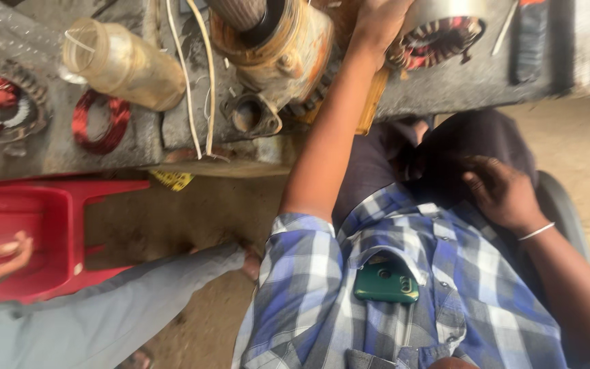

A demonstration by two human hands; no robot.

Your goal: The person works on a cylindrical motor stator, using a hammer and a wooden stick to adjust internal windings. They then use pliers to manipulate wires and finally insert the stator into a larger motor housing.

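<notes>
The workbench [445, 89] is crowded along its near edge: a rusty orange motor housing [278, 44] is flanked closely by a wound stator [438, 37] on one side and by white wires [196, 82] and a cloudy plastic jar [124, 65] on the other. Only a narrow gap is left between housing and stator, and it is taken up by the left hand [377, 24]. Bare grey bench is seen below the stator, while the floor passage at the left is blocked by a red plastic stool [49, 225] and another person's grey-trousered leg [124, 314].

Rusty orange motor housing [288, 48] – on bench, w/ gear teeth.
</notes>
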